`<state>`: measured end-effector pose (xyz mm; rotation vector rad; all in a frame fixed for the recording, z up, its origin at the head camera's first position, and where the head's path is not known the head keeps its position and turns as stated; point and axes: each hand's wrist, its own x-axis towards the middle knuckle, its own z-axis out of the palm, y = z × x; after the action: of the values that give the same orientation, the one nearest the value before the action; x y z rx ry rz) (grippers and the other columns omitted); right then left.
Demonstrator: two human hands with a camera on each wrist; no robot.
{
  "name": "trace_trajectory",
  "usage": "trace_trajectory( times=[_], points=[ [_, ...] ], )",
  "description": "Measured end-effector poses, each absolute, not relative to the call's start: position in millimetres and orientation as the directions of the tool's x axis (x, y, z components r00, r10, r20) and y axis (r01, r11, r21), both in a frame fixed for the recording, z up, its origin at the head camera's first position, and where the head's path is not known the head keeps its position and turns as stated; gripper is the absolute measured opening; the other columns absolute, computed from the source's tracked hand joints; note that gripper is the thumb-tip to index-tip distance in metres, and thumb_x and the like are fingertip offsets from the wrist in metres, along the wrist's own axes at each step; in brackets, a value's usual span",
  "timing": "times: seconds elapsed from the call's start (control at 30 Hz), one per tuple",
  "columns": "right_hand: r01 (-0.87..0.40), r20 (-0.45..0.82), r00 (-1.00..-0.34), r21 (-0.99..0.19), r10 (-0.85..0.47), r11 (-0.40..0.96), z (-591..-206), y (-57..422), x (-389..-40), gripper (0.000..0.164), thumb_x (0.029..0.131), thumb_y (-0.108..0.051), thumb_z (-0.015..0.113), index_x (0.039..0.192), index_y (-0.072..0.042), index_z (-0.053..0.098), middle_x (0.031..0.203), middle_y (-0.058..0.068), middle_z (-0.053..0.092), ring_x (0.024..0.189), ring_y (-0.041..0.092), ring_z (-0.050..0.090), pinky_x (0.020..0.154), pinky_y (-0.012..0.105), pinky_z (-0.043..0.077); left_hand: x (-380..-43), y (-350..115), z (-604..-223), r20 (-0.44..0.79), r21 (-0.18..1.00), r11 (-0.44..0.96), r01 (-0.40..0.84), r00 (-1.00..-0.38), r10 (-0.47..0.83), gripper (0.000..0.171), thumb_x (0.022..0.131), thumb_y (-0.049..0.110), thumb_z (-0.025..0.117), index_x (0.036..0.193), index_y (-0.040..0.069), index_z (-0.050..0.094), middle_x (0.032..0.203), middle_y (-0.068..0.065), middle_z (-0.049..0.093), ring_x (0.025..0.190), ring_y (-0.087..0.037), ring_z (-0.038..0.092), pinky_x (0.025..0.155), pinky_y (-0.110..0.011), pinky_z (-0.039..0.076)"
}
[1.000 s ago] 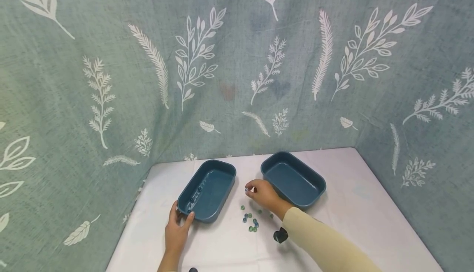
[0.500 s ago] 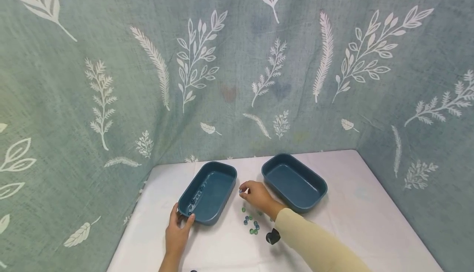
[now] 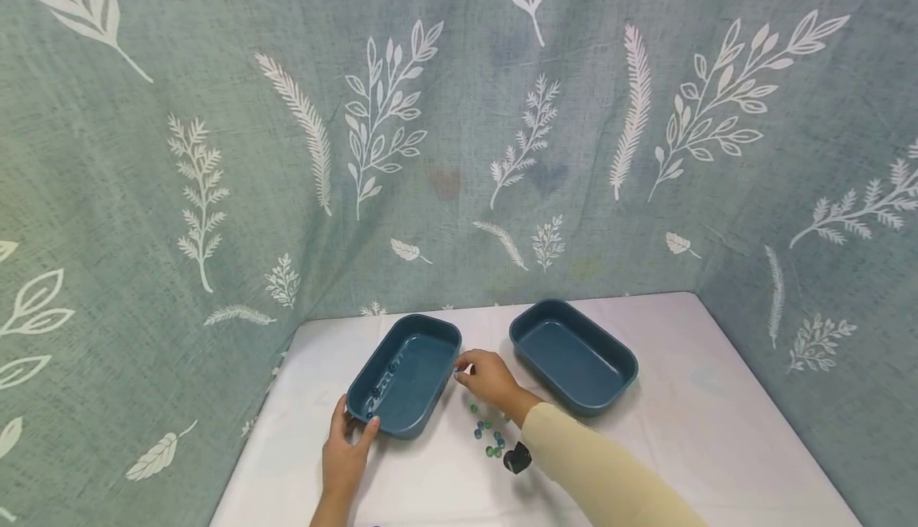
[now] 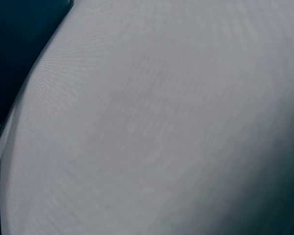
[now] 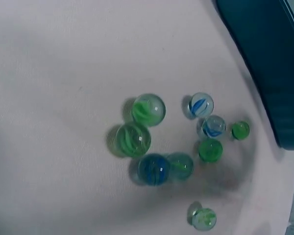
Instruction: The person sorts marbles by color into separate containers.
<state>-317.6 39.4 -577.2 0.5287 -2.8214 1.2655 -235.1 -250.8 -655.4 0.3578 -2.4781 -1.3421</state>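
Note:
My right hand pinches a small blue marble between thumb and fingertips, right at the right-hand rim of the left blue tray. Around the near left corner of that tray, my left hand holds on, thumb on the front side and fingers on the left. Several dark blue marbles lie along the left part of the tray floor. Below my right hand, loose green and blue glass marbles are scattered on the white cloth. In the left wrist view only a dark tray wall and cloth show.
A second blue tray stands to the right, with nothing seen inside. The white-covered table ends at a leaf-patterned curtain at the back and sides. A black wrist camera hangs under my right forearm.
My right hand has moved left with the marble, from between the two trays to the left tray's rim. My left hand keeps its place on the tray corner.

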Motion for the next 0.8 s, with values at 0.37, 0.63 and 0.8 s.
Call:
trace_trajectory(
  times=[0.37,0.63,0.8],
  points=[
    [-0.305,0.132,-0.94,-0.735,-0.314,0.605,-579,24,-322,0.017,0.091,-0.02,0.071,0.107,-0.013,0.072,0.093,-0.011,0.064,0.078,0.006,0.056,0.066,0.023,0.05,-235,-252,-659,0.14,0.848,0.525,-0.078,-0.922,-0.362,0.089,0.087,0.05,0.069,0.156,0.024,0.02,0.144,-0.02,0.045,0.131,-0.038,0.043,0.11,-0.058,0.023],
    [-0.319,0.138,-0.933,-0.744,-0.332,0.588,-588,19,-322,0.018,0.09,-0.019,0.071,0.107,-0.011,0.073,0.091,-0.012,0.062,0.076,0.005,0.055,0.062,0.023,0.049,-234,-251,-657,0.146,0.852,0.519,-0.066,-0.923,-0.357,0.089,0.086,0.05,0.07,0.156,0.024,0.021,0.142,-0.021,0.047,0.131,-0.038,0.044,0.111,-0.058,0.022],
    [-0.311,0.131,-0.937,-0.734,-0.323,0.604,-586,16,-320,0.017,0.09,-0.021,0.071,0.106,-0.014,0.072,0.091,-0.012,0.061,0.077,0.005,0.055,0.063,0.023,0.049,-233,-250,-655,0.154,0.851,0.522,-0.057,-0.924,-0.351,0.09,0.086,0.05,0.071,0.156,0.025,0.021,0.142,-0.021,0.048,0.131,-0.038,0.044,0.11,-0.058,0.022]
  ],
)
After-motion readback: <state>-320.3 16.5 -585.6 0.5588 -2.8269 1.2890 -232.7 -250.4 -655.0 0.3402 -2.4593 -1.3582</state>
